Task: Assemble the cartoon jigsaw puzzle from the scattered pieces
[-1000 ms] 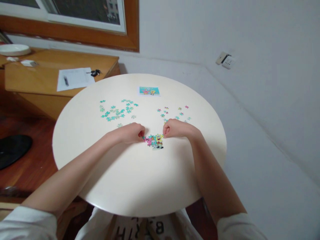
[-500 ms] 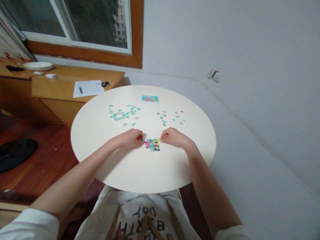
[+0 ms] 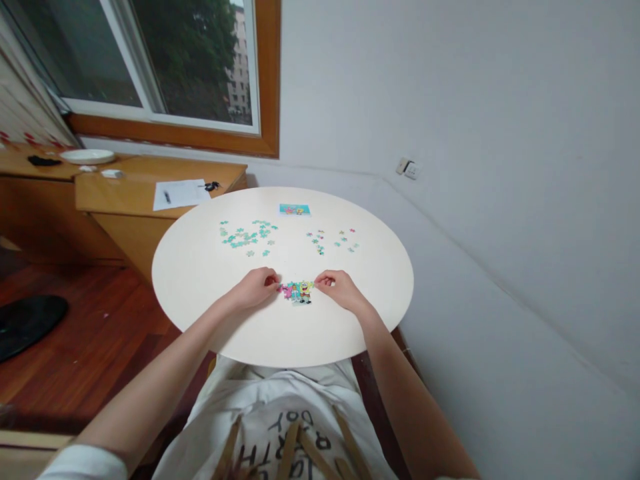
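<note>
Nearest, a white lettered shirt is showing below the round white desk. On the desk, a joined puzzle section is lying between the two hands. The left hand is pinching its left edge with curled fingers; the right hand is pinching its upper right corner, beside the yellow figure. Farther out, loose teal pieces are spreading leftward, fewer mixed pieces rightward. Beyond them, a picture card is resting near the far rim.
</note>
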Available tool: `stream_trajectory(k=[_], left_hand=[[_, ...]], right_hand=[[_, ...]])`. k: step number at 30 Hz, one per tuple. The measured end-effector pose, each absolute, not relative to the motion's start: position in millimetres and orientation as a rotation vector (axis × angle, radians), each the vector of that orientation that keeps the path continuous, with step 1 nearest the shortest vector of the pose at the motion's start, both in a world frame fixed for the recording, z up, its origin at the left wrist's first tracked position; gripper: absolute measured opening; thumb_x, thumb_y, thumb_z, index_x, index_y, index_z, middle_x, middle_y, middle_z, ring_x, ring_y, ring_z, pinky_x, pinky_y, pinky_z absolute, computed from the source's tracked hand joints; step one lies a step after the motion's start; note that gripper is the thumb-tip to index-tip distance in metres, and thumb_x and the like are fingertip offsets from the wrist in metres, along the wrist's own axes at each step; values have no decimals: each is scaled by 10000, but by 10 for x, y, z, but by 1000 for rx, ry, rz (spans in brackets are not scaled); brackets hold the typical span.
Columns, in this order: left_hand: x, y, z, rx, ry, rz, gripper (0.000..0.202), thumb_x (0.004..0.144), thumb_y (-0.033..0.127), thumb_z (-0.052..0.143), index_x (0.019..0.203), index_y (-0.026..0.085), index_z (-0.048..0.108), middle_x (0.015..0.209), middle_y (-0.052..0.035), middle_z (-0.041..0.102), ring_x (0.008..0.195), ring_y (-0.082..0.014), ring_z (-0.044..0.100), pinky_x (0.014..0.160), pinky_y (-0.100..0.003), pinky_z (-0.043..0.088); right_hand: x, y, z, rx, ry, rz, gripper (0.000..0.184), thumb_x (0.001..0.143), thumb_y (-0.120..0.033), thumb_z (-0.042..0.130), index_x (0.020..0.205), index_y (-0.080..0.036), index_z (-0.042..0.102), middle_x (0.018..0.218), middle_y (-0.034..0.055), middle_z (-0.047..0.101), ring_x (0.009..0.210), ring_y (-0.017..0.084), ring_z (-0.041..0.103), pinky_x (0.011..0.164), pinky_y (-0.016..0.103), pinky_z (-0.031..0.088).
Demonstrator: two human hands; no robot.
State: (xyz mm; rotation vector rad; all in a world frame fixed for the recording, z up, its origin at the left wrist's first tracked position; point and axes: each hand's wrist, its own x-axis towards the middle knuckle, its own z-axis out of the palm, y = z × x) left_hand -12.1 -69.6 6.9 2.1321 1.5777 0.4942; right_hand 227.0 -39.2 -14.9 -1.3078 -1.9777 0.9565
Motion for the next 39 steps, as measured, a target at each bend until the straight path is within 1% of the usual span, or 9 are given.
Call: stream_trajectory(k=[4, 7, 9, 12, 15, 17, 21, 30, 39], left_hand=[[-102, -749, 11, 2093, 1629, 642, 207, 787, 231, 455, 843, 141, 632, 782, -68, 651, 698, -169, 559, 650, -273, 434], [-105, -841, 16, 2037, 1646, 702, 250, 797, 234, 436, 914, 136, 634, 821, -77, 672, 725, -182, 593, 697, -292, 465], [-117, -946, 29, 2028, 1629, 700, 281, 815, 248, 425, 966, 130, 631, 904, -102, 686, 802, -205, 623, 762, -318, 482], [-110, -1152, 8, 2104, 1628, 683, 348, 838, 264, 424, 1088, 108, 610, 1127, -164, 646, 1022, -255, 607, 926, -388, 454], [-35, -1349, -81, 2159, 1596, 746, 379, 883, 301, 406, 1178, 130, 572, 1217, -163, 600, 1116, -256, 568, 1001, -416, 426], [41, -1443, -150, 2220, 1629, 771, 387, 893, 312, 418, 1211, 139, 555, 1247, -168, 577, 1149, -270, 544, 1014, -440, 421], [153, -1529, -214, 2390, 1696, 745, 400, 905, 296, 435, 1261, 133, 517, 1271, -181, 551, 1196, -302, 490, 1035, -497, 381], [146, -1536, -190, 2481, 1734, 600, 395, 927, 304, 407, 1267, 146, 531, 1297, -171, 526, 1213, -298, 473, 1057, -494, 353], [143, -1544, -178, 2466, 1729, 600, 419, 920, 291, 425, 1277, 103, 537, 1298, -197, 526, 1228, -312, 462, 1067, -496, 342]], right_hand=[[2267, -370, -183, -1313, -1960, 947, 158, 738, -269, 586, 795, -142, 661, 685, 7, 600, 645, 110, 486, 627, 235, 420], [2270, -376, -207, -1288, -1945, 869, 166, 752, -260, 569, 840, -149, 655, 730, 14, 612, 687, 121, 525, 702, 263, 455], [2265, -446, -230, -1309, -1907, 733, 190, 763, -232, 545, 902, -158, 651, 812, 32, 630, 748, 137, 556, 776, 297, 471], [2241, -678, -278, -1346, -1889, 492, 272, 801, -194, 490, 1021, -153, 644, 998, 97, 626, 890, 183, 581, 880, 358, 466], [2204, -960, -315, -1364, -1945, 326, 322, 818, -177, 477, 1093, -156, 643, 1085, 135, 603, 1050, 245, 548, 973, 420, 425], [2179, -1094, -319, -1389, -1983, 295, 349, 827, -167, 465, 1131, -160, 637, 1121, 142, 589, 1074, 257, 535, 980, 435, 423], [2146, -1176, -289, -1441, -2086, 280, 340, 843, -170, 461, 1122, -182, 656, 1147, 134, 581, 1071, 262, 536, 982, 448, 414], [2142, -1178, -233, -1410, -2196, 278, 342, 863, -160, 452, 1129, -217, 659, 1183, 118, 575, 1097, 251, 525, 958, 433, 404], [2127, -1177, -205, -1428, -2221, 289, 333, 880, -172, 442, 1127, -224, 659, 1159, 109, 594, 1068, 245, 542, 932, 416, 400]])
